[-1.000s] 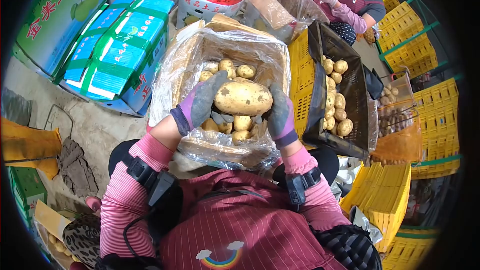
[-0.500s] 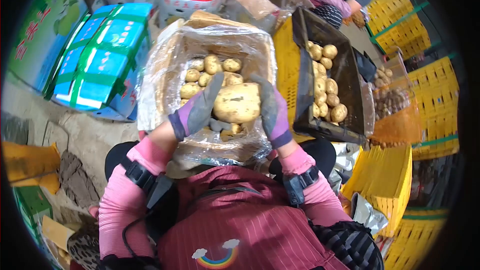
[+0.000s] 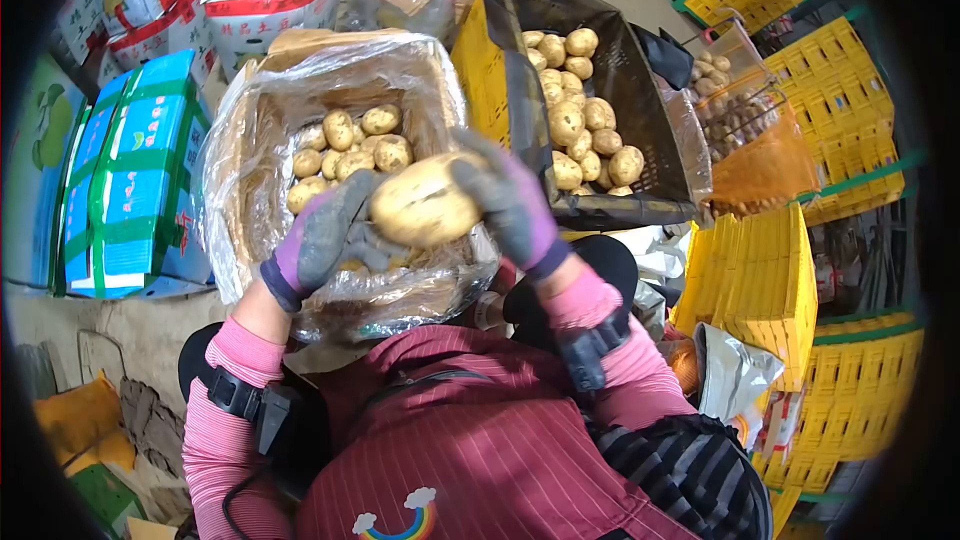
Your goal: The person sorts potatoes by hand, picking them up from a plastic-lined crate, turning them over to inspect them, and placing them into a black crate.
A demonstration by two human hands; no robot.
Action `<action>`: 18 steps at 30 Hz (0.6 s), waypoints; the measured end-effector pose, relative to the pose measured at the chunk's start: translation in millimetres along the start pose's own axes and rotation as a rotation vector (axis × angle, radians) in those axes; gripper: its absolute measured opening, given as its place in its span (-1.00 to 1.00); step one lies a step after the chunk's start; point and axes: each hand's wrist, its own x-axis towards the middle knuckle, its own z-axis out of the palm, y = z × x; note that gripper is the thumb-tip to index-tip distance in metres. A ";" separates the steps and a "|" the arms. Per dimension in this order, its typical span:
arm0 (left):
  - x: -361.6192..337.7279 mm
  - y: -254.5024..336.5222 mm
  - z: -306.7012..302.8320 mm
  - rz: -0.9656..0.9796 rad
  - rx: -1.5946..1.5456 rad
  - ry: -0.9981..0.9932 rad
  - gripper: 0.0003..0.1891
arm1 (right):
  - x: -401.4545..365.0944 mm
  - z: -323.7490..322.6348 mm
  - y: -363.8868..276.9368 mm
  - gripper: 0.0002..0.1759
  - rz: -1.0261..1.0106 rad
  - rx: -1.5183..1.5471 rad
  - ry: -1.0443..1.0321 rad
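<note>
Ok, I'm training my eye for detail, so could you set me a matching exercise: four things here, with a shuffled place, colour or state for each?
1. Large potato
2. Cardboard box
3. Dark crate
4. Blue box

A. Bound with green tape
B. Right of the cardboard box
C. Lined with clear plastic
D. Between left hand and right hand

Pairs: 1-D; 2-C; 3-B; 4-A

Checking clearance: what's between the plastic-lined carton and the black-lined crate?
A yellow perforated panel stands between the plastic-lined carton and the black-lined crate; the head view shows it.
</note>
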 end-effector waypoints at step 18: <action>-70.7 26.7 -94.7 0.087 -0.286 0.396 -0.38 | 94.5 34.1 40.5 -0.45 -0.212 -0.634 -0.346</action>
